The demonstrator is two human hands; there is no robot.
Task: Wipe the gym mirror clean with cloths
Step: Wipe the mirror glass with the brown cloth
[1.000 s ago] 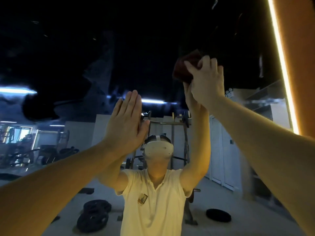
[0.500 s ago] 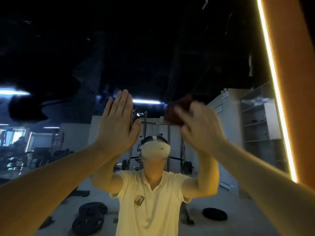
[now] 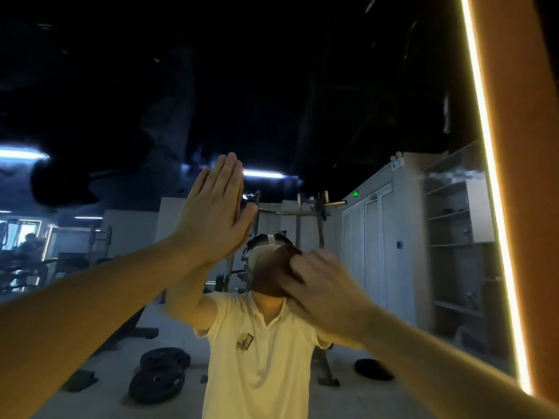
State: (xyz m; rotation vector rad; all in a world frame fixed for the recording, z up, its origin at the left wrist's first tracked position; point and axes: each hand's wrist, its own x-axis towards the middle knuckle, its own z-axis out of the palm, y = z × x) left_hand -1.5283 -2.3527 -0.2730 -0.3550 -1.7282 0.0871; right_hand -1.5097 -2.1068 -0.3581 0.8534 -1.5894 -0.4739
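A large gym mirror [image 3: 302,101] fills the view and reflects a dark ceiling and a person in a pale shirt. My left hand [image 3: 214,213] lies flat against the glass, fingers straight and together, left of centre. My right hand [image 3: 323,288] presses a dark red cloth [image 3: 272,273] onto the glass lower down, at the centre, its fingers spread over the cloth. The hand is blurred with motion. Most of the cloth is hidden under it.
A lit strip [image 3: 490,176] runs down the mirror's right edge beside an orange wall [image 3: 526,146]. The reflection shows a weight rack [image 3: 290,219], weight plates [image 3: 160,373] on the floor and shelves [image 3: 453,237] at the right.
My right hand has swept the cloth down and to the left across the glass, from high up to mid-height. My left hand has stayed flat on the mirror.
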